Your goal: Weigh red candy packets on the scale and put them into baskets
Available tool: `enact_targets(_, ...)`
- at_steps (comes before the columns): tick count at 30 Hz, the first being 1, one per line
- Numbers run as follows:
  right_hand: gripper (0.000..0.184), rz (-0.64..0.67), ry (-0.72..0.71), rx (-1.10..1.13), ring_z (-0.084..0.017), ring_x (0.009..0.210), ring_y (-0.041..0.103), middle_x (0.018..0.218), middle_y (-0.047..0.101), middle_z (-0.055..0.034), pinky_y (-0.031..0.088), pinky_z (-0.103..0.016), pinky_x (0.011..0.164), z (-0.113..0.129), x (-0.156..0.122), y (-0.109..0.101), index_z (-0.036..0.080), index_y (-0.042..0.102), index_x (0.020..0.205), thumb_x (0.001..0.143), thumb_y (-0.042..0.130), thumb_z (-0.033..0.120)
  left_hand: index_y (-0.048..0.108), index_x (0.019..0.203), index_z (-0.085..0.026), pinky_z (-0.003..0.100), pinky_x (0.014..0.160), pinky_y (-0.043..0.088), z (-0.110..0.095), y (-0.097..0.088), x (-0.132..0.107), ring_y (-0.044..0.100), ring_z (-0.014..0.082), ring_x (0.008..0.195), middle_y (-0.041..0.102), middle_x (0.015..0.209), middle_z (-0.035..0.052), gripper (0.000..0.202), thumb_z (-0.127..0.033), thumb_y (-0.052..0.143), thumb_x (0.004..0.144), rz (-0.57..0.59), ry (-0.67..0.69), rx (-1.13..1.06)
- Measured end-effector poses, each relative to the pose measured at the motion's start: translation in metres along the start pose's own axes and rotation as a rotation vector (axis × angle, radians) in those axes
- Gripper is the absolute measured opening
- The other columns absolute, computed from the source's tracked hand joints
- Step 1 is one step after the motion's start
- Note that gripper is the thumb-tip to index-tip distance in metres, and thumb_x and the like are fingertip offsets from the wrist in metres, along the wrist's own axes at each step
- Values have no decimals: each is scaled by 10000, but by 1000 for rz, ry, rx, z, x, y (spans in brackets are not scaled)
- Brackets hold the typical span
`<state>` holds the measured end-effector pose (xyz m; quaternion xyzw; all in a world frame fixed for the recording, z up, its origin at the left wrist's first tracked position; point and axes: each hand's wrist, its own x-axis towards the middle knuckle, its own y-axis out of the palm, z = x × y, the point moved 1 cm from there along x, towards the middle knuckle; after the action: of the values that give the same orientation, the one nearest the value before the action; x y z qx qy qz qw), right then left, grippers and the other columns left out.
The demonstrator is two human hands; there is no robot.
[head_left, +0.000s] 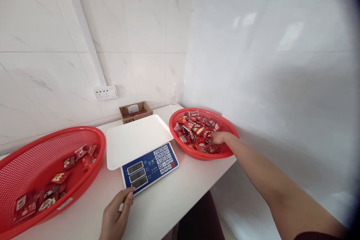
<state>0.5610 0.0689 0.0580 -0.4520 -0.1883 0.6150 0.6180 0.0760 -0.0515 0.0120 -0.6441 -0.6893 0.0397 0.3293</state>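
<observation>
My right hand (218,138) reaches into a round red plastic basket (194,154) on the right. It touches a heap of small wrapped snack packets (198,130), mostly red; its fingertips are hidden among them. My left hand (118,210) is at the front left corner of a blue and white electronic scale (150,168). Thumb and index finger come together on that corner. A bare white weighing tray (137,138) covers the scale's back part. The display digits look like zeros.
A larger red basket (98,138) on the left holds several wrapped packets (59,177). Behind the scale stands an open cardboard box (149,109) with red packets inside. A clear bottle (174,96) stands in the corner. Walls bound the white table (180,191) behind and right.
</observation>
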Motion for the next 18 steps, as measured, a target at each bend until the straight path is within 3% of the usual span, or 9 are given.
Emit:
enact_targets(4,318,93,98,-32,-340,893,597,678,615,-52,441,-528,898,2,-4,-3,227,594,623,399,820,243,687,851,-186,177,440,513,3,0,0,676,168,593,684,671,33,363,-514,534,822,15,-7,-14)
enact_targets(10,389,194,122,60,-299,934,586,838,639,-66,470,-449,873,11,-14,1,196,596,693,414,843,309,692,833,-184,181,441,519,1,0,1,682,173,587,689,662,37,382,-534,539,814,27,-6,-30)
enact_targets(13,487,246,124,174,-255,854,611,804,619,-31,511,-406,797,17,-20,6,195,578,802,389,833,226,694,821,-185,186,445,524,-2,0,2,682,175,578,687,648,38,397,-550,538,808,21,0,-37)
enact_targets(18,594,303,89,411,-166,728,631,763,587,28,540,-325,707,26,-30,4,245,491,1030,507,772,206,694,824,-191,189,443,521,-2,-1,2,679,177,582,684,646,37,414,-571,529,806,22,-12,-23)
